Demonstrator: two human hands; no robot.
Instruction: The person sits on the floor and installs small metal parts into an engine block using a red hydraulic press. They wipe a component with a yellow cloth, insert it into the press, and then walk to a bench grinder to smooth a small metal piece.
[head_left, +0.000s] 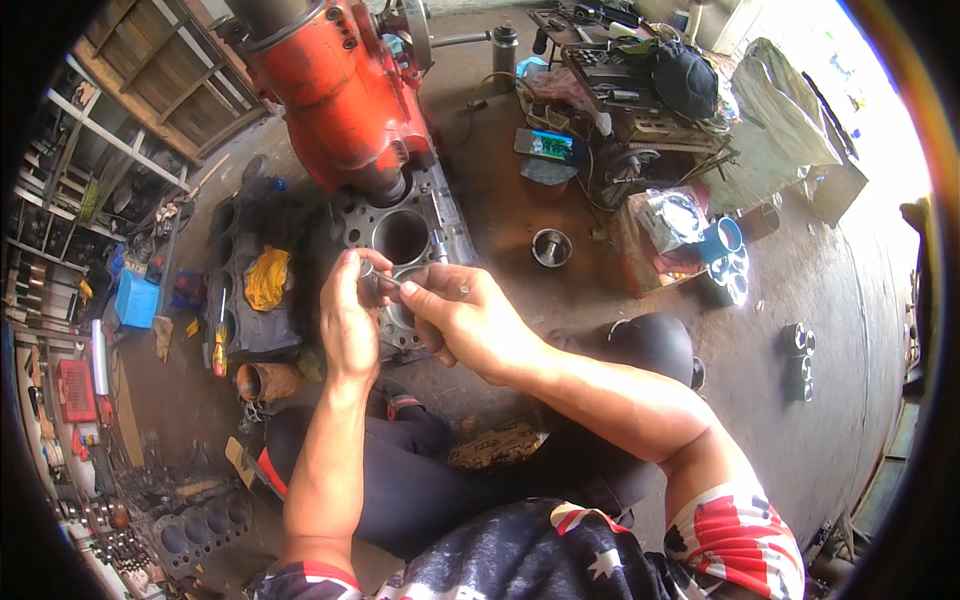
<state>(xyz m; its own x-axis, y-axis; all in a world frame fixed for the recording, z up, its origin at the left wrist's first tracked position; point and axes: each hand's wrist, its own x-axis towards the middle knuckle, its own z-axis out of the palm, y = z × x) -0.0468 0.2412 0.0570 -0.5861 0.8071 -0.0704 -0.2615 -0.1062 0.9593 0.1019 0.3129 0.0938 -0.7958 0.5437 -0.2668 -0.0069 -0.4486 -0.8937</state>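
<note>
Two hands grip one small metal part above an engine block.

Left hand and right hand pinch the small metal part between closed fingertips, directly over the grey engine block on the floor, near the red engine housing. Hold the part level and keep the fingertips steady; a slip would likely drop it into an open bore. Far right: a blue round can beside a clear wrapped package. Left: a blue box.

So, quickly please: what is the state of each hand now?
Left hand: closed on a small metal part.
Right hand: pinching the thin metal piece.
</note>
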